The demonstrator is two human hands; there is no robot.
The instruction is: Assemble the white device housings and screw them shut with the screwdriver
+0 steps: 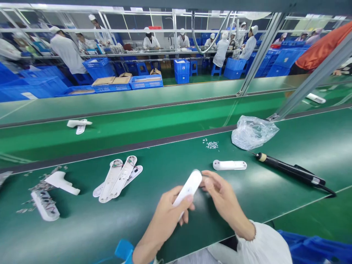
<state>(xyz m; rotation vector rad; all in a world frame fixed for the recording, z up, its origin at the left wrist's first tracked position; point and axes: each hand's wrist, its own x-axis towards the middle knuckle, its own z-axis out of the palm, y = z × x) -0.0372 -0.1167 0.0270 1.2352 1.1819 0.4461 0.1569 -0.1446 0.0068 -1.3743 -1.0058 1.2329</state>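
Observation:
My left hand (172,211) is closed around a long white plastic housing (189,187), held tilted above the green bench. My right hand (220,194) is at the housing's upper end, its fingers bent near the rounded tip; whether they pinch anything is hard to make out. Another white housing (230,165) lies beyond my right hand. Behind it is a small pile of tiny screws (212,145). A black electric screwdriver (291,170) rests at the right, its tip near a clear plastic bag (253,132).
Several white shells (118,179) are stacked left of my hands. Farther left lie white parts (62,182) and scattered small metal pieces (45,181). A green conveyor (154,123) runs behind the bench edge, carrying a white part (79,125). A slanted metal post (310,77) stands at right.

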